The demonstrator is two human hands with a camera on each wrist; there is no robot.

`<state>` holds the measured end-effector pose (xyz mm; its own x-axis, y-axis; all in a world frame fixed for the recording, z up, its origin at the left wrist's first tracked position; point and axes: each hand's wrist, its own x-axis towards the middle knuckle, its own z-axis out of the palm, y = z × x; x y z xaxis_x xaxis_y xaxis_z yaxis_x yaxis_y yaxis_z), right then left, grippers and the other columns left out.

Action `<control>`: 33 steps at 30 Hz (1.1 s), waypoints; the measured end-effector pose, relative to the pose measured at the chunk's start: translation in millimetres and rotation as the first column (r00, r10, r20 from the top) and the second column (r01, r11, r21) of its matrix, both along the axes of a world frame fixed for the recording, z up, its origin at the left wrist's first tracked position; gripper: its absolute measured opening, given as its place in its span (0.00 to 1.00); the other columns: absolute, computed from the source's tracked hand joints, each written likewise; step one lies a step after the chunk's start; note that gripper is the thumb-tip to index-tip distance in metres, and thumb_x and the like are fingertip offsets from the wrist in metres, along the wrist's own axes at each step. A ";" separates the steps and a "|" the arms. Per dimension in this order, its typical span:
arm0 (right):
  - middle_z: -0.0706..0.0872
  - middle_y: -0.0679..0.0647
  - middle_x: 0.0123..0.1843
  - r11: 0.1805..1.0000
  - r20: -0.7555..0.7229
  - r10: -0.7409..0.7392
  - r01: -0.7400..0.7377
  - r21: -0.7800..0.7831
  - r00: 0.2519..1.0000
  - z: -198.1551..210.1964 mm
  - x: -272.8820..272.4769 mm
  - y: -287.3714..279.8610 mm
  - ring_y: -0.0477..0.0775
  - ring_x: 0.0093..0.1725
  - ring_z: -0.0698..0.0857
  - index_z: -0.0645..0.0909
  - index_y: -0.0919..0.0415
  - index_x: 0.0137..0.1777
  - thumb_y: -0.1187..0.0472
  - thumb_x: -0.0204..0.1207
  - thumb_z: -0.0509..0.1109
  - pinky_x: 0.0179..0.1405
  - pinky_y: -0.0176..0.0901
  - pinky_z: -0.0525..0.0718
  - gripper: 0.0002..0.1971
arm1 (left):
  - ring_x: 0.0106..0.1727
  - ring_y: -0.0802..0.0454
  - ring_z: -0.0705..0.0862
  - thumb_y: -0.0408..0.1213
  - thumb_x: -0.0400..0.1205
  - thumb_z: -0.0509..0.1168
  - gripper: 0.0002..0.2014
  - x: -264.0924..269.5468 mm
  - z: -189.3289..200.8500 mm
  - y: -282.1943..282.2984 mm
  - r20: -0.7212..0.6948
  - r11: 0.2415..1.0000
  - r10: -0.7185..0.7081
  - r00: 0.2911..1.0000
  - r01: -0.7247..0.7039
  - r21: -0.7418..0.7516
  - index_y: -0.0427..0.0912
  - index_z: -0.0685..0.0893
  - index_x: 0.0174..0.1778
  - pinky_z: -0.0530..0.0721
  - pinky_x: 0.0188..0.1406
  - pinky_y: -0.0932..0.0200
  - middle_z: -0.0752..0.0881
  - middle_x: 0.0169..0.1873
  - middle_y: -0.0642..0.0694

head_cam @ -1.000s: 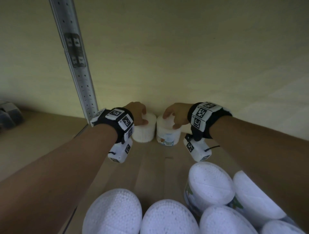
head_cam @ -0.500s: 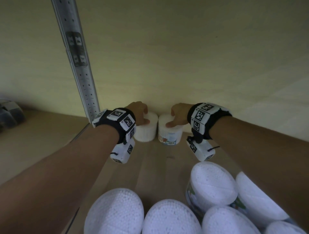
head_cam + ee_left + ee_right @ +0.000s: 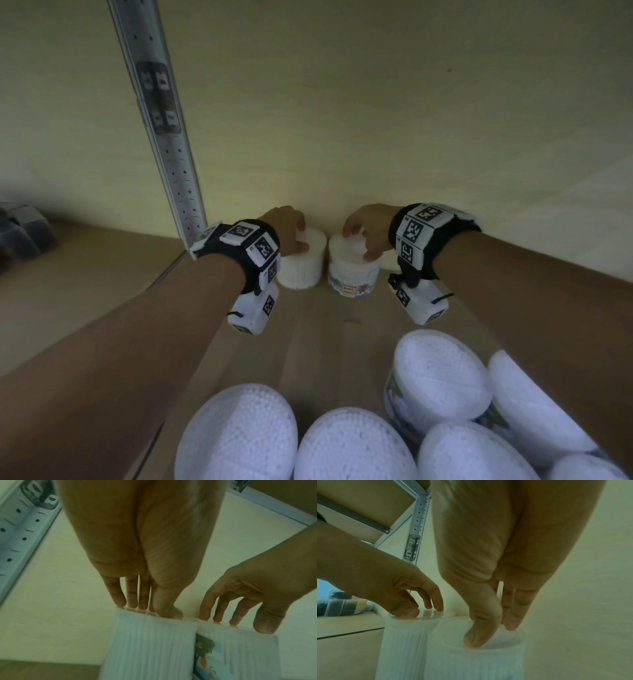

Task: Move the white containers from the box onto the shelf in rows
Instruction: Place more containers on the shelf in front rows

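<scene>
Head view: your left hand (image 3: 286, 229) and right hand (image 3: 369, 229) rest relaxed fingertips atop the left cotton-bud tub (image 3: 301, 272) and right cotton-bud tub (image 3: 352, 274), side by side at the back of the shelf (image 3: 318, 337); probably light, stiff, slick-lidded; grasp round the sides.

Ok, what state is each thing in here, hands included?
Plain container: upright on shelf, lidded.
Labelled container: upright on shelf, lidded.
Near containers: lidded, untouched.
Left hand: fingertips resting on plain container's lid.
Right hand: fingertips resting on labelled container's lid.
</scene>
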<state>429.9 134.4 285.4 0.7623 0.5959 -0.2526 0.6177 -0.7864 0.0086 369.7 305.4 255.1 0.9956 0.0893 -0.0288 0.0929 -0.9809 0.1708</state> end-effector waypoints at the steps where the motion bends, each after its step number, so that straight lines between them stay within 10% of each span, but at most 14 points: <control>1: 0.73 0.54 0.77 1.000 -0.001 0.002 -0.002 0.001 1.000 -0.1 0.1 -0.4 0.56 0.73 0.76 0.74 0.57 0.75 0.65 0.74 0.75 0.62 0.39 0.74 0.29 | 0.72 0.42 0.73 0.45 0.82 0.65 0.23 0.2 0.2 0.3 -0.002 1.000 -0.001 1.000 0.001 0.003 0.40 0.73 0.72 0.71 0.68 0.54 0.72 0.73 0.40; 20: 0.79 0.56 0.72 0.995 0.004 -0.064 0.063 0.075 0.998 -0.4 -2.4 -0.1 0.57 0.71 0.80 0.77 0.57 0.74 0.65 0.73 0.75 0.66 0.43 0.78 0.27 | 0.73 0.44 0.74 0.13 0.71 0.57 0.30 3.4 12.9 -1.1 -0.079 0.967 -0.235 0.969 0.224 -0.123 0.39 0.74 0.68 0.78 0.65 0.49 0.74 0.71 0.40; 25: 0.74 0.56 0.77 0.997 -0.029 -0.063 0.064 0.044 0.998 3.0 -5.0 1.0 0.57 0.74 0.77 0.73 0.58 0.77 0.66 0.77 0.72 0.66 0.41 0.76 0.27 | 0.65 0.42 0.77 0.36 0.82 0.63 0.19 3.7 3.3 -2.1 0.124 0.990 -0.081 0.989 0.094 -0.103 0.41 0.71 0.68 0.78 0.61 0.51 0.74 0.65 0.41; 28: 0.78 0.54 0.73 0.994 0.010 -0.071 0.070 0.089 0.997 1.7 -5.7 -0.9 0.55 0.71 0.80 0.76 0.54 0.73 0.65 0.70 0.78 0.58 0.38 0.77 0.30 | 0.66 0.41 0.75 0.55 0.82 0.61 0.29 3.8 1.0 -7.6 0.031 1.000 0.005 1.000 -0.005 0.013 0.40 0.70 0.72 0.76 0.64 0.49 0.72 0.67 0.39; 33: 0.67 0.57 0.82 0.998 -0.083 -0.069 0.069 -0.007 0.994 7.5 -4.7 6.4 0.58 0.78 0.71 0.66 0.62 0.81 0.65 0.84 0.62 0.73 0.42 0.70 0.25 | 0.70 0.38 0.72 0.62 0.80 0.59 0.34 5.1 -3.1 -12.0 -0.043 0.992 0.032 0.999 -0.026 0.127 0.38 0.71 0.73 0.75 0.67 0.47 0.70 0.70 0.36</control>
<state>425.2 140.8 292.9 0.7778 0.5414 -0.3193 0.5607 -0.8272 -0.0369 374.9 293.3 252.0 0.9905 0.1239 -0.0598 0.1264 -0.9911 0.0407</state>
